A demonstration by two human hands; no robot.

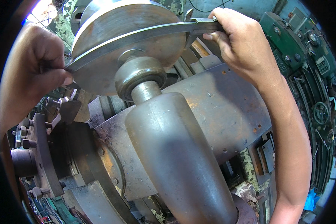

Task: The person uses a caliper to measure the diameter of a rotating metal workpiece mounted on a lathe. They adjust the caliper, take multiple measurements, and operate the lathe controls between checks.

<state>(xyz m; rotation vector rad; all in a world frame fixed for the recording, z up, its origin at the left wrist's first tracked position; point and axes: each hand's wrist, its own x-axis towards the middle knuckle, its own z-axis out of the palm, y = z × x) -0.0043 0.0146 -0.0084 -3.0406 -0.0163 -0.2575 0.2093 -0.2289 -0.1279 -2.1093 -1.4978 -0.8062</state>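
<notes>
I hold the long caliper [138, 35] across the metal disc [100, 48] on the lathe, left hand [33, 71] pinching one end, right hand [239, 44] gripping the slide; I'd keep it square across the diameter.

machine wkshp: heavy worn lathe [220, 108] w/ steel disc [127, 41], green machinery [302, 48] behind.

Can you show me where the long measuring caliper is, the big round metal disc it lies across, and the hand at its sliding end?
caliper [138, 37], head view, middle of its beam
metal disc [112, 16], head view, upper face
right hand [239, 43], head view, back of the hand
</notes>
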